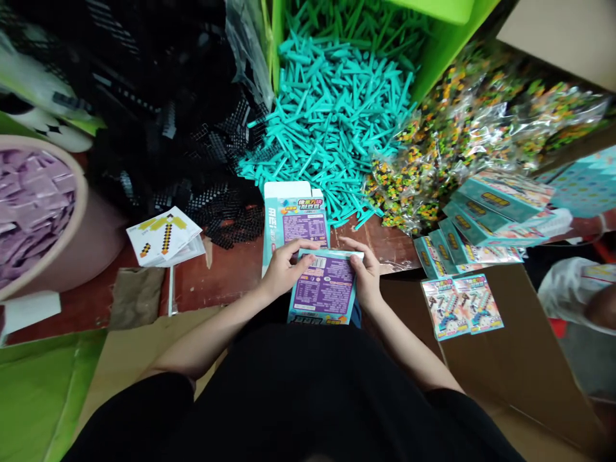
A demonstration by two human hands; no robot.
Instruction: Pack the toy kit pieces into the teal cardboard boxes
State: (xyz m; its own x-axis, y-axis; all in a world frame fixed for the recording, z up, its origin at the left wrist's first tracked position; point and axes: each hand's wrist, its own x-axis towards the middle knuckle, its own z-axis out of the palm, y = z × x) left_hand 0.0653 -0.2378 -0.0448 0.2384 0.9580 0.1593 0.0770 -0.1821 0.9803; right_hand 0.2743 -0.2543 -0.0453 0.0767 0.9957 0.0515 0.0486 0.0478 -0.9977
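Observation:
A small teal and purple cardboard box sits between both my hands, just above my lap. My left hand grips its left edge, thumb curled over the top flap. My right hand holds the right edge with fingers pressed on the top flap. Behind it on the red-brown table lies a second box of the same kind with its flap open.
A heap of teal plastic sticks lies ahead. Black parts are piled on the left, bagged coloured pieces on the right. Stacked boxes, printed cards, a leaflet and a tub of purple packets surround me.

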